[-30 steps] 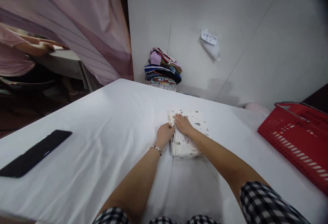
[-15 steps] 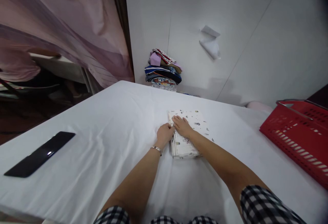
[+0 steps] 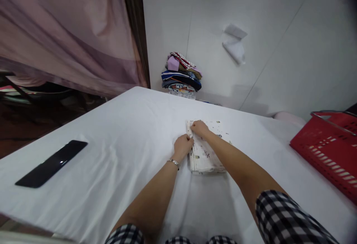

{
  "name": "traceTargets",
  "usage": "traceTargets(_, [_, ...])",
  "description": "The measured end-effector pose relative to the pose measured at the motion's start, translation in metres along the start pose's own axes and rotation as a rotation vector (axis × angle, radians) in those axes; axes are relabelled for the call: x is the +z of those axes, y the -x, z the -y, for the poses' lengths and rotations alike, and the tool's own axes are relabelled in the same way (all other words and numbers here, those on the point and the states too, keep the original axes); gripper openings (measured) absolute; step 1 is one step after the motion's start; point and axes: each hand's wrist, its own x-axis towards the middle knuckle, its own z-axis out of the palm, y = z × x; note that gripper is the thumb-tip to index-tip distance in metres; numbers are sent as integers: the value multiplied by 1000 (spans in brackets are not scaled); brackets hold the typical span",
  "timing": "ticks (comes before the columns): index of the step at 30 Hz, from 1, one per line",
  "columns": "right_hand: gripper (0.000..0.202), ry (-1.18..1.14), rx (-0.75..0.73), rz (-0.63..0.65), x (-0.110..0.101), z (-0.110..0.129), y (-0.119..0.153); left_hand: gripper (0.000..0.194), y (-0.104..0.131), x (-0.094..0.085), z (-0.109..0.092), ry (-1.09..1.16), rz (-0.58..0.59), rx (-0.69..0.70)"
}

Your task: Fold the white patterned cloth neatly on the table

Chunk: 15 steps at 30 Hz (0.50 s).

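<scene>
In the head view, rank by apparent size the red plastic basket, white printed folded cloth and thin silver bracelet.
Red plastic basket, cut by the frame edge
White printed folded cloth, partly covered
Thin silver bracelet

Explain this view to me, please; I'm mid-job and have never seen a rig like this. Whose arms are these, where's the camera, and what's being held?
There is no machine here: both arms belong to one person, working bare-handed. The camera is worn on their head, looking forward and down.

On the white-covered table lies a folded, printed white cloth. The left hand is at its left edge; the right hand is on top, near the far left corner. Whether the fingers actually pinch the fabric is too small to tell.

A flat black object lies to the left, and a red basket is at the right.
</scene>
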Motion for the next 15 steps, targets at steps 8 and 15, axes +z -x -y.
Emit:
traceTargets(8, [22, -9, -55, -7, 5, 1, -6, 18, 0, 2, 1, 5, -9, 7])
traceTargets(15, [20, -110, -113, -74, 20, -6, -7, 11, -1, 5, 3, 51, -55, 3])
